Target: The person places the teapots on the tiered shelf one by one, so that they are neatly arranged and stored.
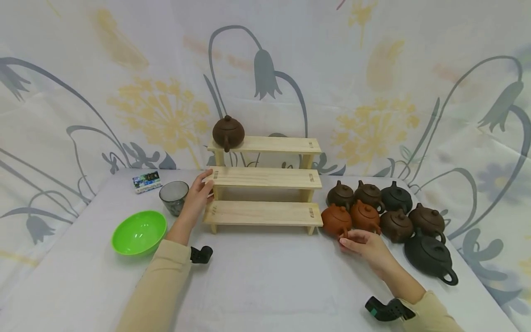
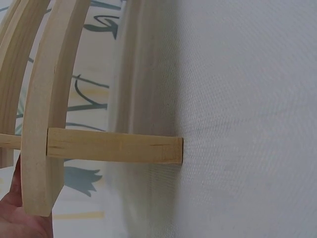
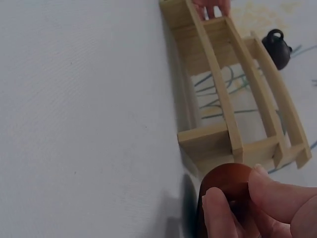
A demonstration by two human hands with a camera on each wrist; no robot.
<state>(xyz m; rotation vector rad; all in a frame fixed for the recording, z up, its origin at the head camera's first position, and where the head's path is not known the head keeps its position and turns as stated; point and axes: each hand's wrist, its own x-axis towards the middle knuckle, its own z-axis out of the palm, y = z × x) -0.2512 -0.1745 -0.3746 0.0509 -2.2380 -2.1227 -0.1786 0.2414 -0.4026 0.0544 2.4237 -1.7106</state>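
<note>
A three-tier wooden stand [image 1: 265, 177] stands mid-table, with a dark brown teapot [image 1: 228, 132] on the left of its top tier. My left hand [image 1: 196, 199] grips the stand's left end by the middle tier; in the left wrist view part of that hand [image 2: 25, 218] shows behind a board. Just right of the bottom tier sits a reddish-orange teapot [image 1: 334, 218]. Thumb and fingers of my right hand [image 1: 369, 251] pinch its handle, and the right wrist view shows them around the reddish-brown clay [image 3: 225, 181].
Beside the held teapot cluster several others, including a second orange one [image 1: 365, 216] and a wide black one [image 1: 429, 253] at the front. On the left are a green bowl [image 1: 138, 233], a grey cup [image 1: 174, 193] and a small printed box [image 1: 147, 182]. A patterned cloth hangs behind.
</note>
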